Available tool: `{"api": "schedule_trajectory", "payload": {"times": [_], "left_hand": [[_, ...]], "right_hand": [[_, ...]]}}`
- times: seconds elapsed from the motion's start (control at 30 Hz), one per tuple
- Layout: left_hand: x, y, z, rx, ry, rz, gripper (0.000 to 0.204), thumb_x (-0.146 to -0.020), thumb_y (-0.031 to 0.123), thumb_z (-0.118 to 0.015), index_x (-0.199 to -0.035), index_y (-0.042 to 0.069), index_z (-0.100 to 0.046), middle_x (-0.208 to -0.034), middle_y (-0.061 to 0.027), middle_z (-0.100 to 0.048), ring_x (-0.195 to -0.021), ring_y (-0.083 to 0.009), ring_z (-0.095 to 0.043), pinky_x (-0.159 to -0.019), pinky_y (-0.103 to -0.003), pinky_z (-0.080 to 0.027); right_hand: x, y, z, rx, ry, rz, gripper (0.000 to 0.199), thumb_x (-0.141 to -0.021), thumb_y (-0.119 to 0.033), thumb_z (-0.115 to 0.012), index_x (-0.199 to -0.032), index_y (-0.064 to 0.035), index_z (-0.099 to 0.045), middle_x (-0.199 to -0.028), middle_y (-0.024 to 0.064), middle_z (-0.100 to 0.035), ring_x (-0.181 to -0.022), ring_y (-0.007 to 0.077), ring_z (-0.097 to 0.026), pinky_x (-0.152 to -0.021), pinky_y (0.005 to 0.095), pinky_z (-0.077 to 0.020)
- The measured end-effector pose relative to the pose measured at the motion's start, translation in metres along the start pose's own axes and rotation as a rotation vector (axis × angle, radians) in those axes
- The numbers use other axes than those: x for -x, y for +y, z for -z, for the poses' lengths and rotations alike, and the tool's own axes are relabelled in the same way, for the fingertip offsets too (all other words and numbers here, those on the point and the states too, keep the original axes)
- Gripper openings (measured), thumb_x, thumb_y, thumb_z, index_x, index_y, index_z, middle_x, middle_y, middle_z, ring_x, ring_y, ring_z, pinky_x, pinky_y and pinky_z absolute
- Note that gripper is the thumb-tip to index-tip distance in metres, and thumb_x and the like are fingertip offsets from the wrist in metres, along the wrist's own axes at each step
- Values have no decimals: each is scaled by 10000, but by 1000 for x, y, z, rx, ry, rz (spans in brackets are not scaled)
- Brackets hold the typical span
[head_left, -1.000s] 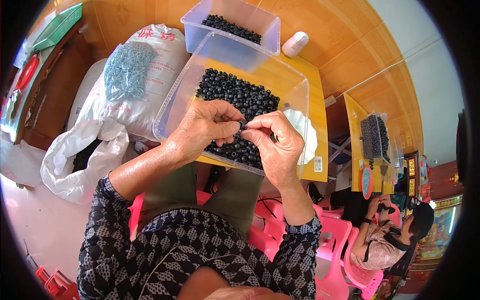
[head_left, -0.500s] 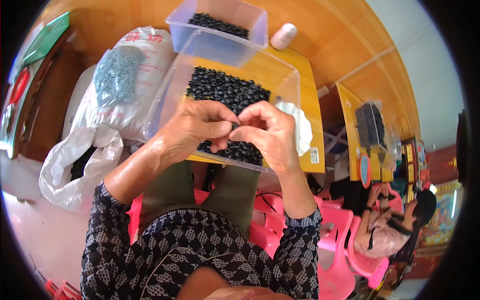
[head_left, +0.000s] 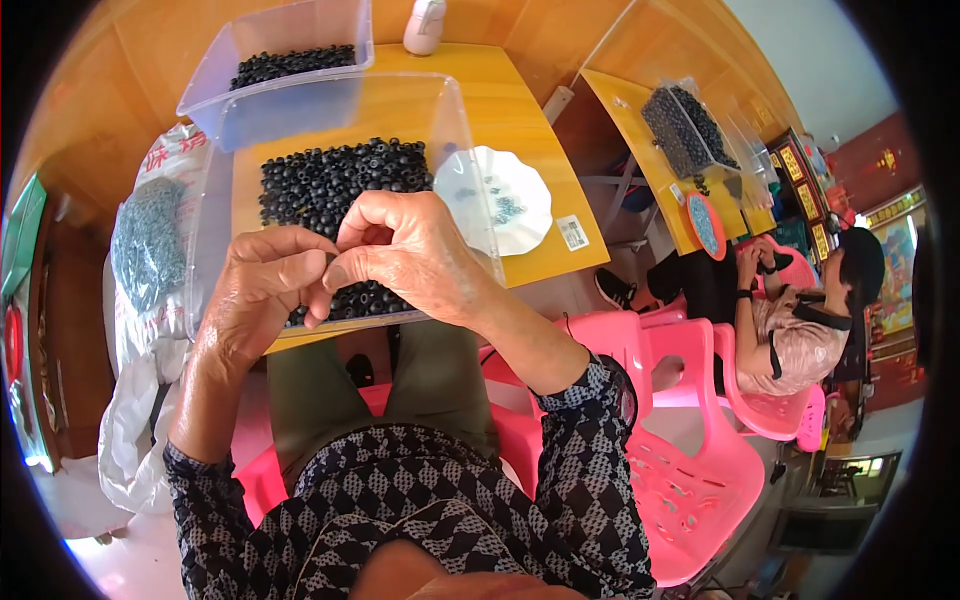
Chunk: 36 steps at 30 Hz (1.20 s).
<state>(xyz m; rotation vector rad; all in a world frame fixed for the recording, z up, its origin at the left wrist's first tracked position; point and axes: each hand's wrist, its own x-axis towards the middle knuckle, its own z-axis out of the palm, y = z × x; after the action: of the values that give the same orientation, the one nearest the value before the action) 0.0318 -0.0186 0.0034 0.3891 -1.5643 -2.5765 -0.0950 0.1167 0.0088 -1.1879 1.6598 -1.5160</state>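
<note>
Both hands meet over a clear plastic bin (head_left: pixel 452 115) that holds many small round black pieces with holes (head_left: pixel 320 180). My left hand (head_left: pixel 265 285) is closed, its thumb and forefinger pinched together. Against its fingertips, my right hand (head_left: pixel 415 250) is pinched too, with the thumb laid along the forefinger. Whatever lies between the fingertips is small and mostly hidden; only a dark spot shows there. Just right of the bin, a white scalloped plate (head_left: pixel 535 205) carries small pale bluish pieces (head_left: pixel 508 208).
Behind stands a bluish bin (head_left: pixel 200 85) of black pieces, near a pale pink bottle (head_left: pixel 424 28). White sacks and a bag of grey-blue pieces (head_left: pixel 148 245) are at left. Pink chairs (head_left: pixel 690 480) and a seated person (head_left: pixel 790 330) at another table (head_left: pixel 600 95) are at right.
The whole view has swung to the right, so the bins and hands appear further left and more of the plate shows. The hands stay pinched together over the bin.
</note>
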Motion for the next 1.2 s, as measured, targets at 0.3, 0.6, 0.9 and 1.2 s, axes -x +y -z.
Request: {"api": "schedule_trajectory", "payload": {"times": [0.3,0.6,0.9,1.2], "left_hand": [[-14,-11,-8,154,-1,-5,184,-842,137,-584,-915,-32,-581,-743,-89,-556,-537,-140,-501,-451,-263,-396],[-23,-8,-14,183,38,-58,170,-866,146,-552,-934,-9,-545,-758,-73,-526,-559,-127,-490,-461,-251,-388],[-22,-9,-8,213,95,11,171,-875,143,-539,-915,-23,-539,-747,-86,-525,-548,-126,-485,-455,-259,-380],[-22,-9,1,294,87,9,167,-892,138,-519,-966,-10,-550,-743,-49,-552,-562,-95,-484,-473,-242,-381]], "right_hand": [[15,0,31,39,201,147,76,-722,15,-670,-726,5,-595,-678,23,-594,-651,54,-539,-568,206,-433],[12,130,164,449,549,-90,95,-672,-3,-652,-767,-10,-643,-650,59,-613,-604,141,-563,-556,266,-436],[-18,172,159,1084,257,-87,123,-641,-114,-554,-696,-71,-656,-697,125,-624,-666,286,-596,-583,394,-444],[-18,59,108,344,608,258,95,-707,65,-605,-787,25,-637,-726,68,-613,-667,143,-568,-629,244,-449]]}}
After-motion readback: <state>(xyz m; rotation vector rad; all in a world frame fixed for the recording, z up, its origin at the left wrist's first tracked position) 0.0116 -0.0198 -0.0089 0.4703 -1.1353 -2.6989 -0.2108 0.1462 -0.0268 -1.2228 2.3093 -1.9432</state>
